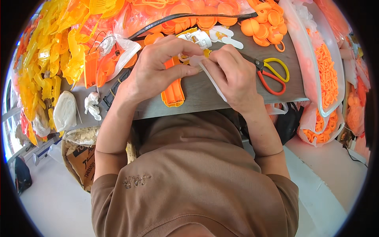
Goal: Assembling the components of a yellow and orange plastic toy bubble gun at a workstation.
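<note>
Above the near part of the grey table, my two hands meet at a white flat strip [213, 82] with a rounded pale tip [195, 60]. My right hand [239, 81] is closed around the strip, which slants down toward me. At the pale tip, the thumb and index finger of my left hand [152, 69] pinch its end. Beneath my left hand lies an orange tray-like part [173, 94] with a yellow edge, partly hidden by the fingers. Just beyond my hands sit a white cylindrical part [202, 38] and several white rounded strips [232, 42].
Scissors with red and yellow handles [272, 75] lie to the right. Yellow plastic parts [51, 51] heap up at left; orange round caps [268, 23] pile at the back. A black strap [169, 18] crosses the far side. A translucent bin [294, 35] of orange pieces stands right.
</note>
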Demonstrator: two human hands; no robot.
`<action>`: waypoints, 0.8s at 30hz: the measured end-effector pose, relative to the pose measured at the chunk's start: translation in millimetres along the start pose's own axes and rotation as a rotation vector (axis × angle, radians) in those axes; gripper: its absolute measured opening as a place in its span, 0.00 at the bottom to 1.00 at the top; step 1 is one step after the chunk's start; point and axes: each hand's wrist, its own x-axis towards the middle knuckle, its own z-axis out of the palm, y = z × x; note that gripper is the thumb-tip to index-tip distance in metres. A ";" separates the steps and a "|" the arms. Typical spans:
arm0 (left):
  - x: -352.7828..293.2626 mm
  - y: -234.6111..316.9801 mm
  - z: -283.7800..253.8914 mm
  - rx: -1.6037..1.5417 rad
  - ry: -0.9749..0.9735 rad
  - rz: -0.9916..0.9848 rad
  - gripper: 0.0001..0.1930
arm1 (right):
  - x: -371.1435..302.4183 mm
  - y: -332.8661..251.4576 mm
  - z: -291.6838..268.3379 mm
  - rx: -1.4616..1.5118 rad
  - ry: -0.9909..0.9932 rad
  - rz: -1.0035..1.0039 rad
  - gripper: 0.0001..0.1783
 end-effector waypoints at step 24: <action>8.7 -24.4 4.6 0.229 0.063 0.154 0.11 | -23.2 1.6 36.1 1.396 0.156 0.740 0.17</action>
